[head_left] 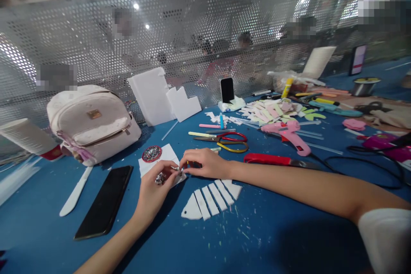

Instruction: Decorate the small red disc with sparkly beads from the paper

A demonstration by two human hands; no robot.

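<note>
My left hand and my right hand meet above a white sheet, thumb and fingertips pinched together on both. Something tiny and shiny sits between the fingertips, too small to name. Under my left fingers shows a silvery, glittering clump; I cannot tell whether it is held or lies on the sheet. A round red-rimmed dish of small silvery pieces rests on the sheet's far left part. Nearer to me lies a white fish shape, cut into several strips, with a dark eye dot on its head.
A black phone, a white plastic knife and a pale backpack are on the left. Scissors, a red-handled cutter and a corded pink glue gun lie right. Behind are paper scraps and a perforated screen.
</note>
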